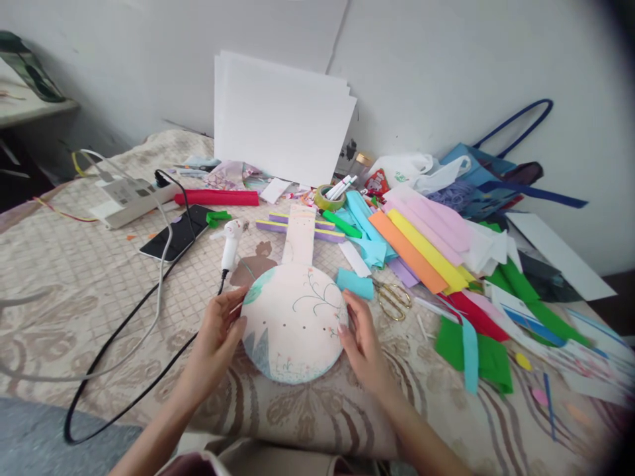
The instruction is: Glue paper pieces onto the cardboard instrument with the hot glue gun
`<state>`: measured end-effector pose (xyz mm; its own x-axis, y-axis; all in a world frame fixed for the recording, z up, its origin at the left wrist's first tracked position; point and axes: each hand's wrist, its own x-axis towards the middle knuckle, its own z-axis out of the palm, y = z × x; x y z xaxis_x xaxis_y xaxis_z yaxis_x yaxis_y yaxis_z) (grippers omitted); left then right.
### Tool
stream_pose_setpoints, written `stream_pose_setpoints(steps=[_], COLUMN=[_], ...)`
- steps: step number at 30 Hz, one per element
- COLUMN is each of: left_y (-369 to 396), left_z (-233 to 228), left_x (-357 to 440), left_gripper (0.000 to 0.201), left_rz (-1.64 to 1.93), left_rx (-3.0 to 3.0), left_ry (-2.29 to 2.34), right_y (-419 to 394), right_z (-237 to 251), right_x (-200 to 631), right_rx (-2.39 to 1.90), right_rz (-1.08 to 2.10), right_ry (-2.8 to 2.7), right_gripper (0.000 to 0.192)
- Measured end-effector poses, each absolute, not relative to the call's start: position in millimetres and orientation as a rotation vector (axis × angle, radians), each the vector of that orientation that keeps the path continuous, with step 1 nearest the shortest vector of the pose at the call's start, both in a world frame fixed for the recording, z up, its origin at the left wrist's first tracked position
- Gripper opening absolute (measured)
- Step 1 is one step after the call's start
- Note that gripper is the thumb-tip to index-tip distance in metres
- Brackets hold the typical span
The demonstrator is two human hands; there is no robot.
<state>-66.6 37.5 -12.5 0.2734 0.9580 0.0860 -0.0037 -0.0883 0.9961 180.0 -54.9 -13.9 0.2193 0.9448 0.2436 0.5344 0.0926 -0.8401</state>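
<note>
A cardboard lute-like craft with a round white body lies in front of me. Its face bears drawn green stems, small flowers, blue-grey peaks and a row of small holes. The straight neck points away from me, crossed by purple-and-yellow strips. My left hand grips the disc's left edge, with fingers behind and thumb at the rim. On the opposite edge, my right hand holds it the same way. A white hot glue gun stands just beyond my left hand. Gold-handled scissors lie beyond my right hand.
Left are a power strip, a phone and a looping black cable. Crepe paper in several colours covers the right side. White boards lean on the wall. A blue bag sits at the back right.
</note>
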Motion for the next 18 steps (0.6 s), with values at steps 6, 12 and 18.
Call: stream_pose_setpoints(steps=[6,12,18], left_y=[35.1,37.0,32.0], left_z=[-9.0,-7.7,-5.4], left_x=[-67.2,-65.8,-63.5], left_gripper=[0.043,0.057,0.038], left_rz=[1.000,0.887,0.856], left_rx=[1.682,2.030,2.275], left_ry=[1.007,1.023,1.034], right_y=[-73.3,-76.7,-79.8], right_z=[-3.6,-5.4,-4.7], right_x=[154.7,144.2,139.6], right_rx=[-1.668,-1.714,-1.709], right_rz=[0.337,0.242,0.219], right_ry=[-1.652,-1.805,-1.843], right_gripper=[0.074,0.050,0.044])
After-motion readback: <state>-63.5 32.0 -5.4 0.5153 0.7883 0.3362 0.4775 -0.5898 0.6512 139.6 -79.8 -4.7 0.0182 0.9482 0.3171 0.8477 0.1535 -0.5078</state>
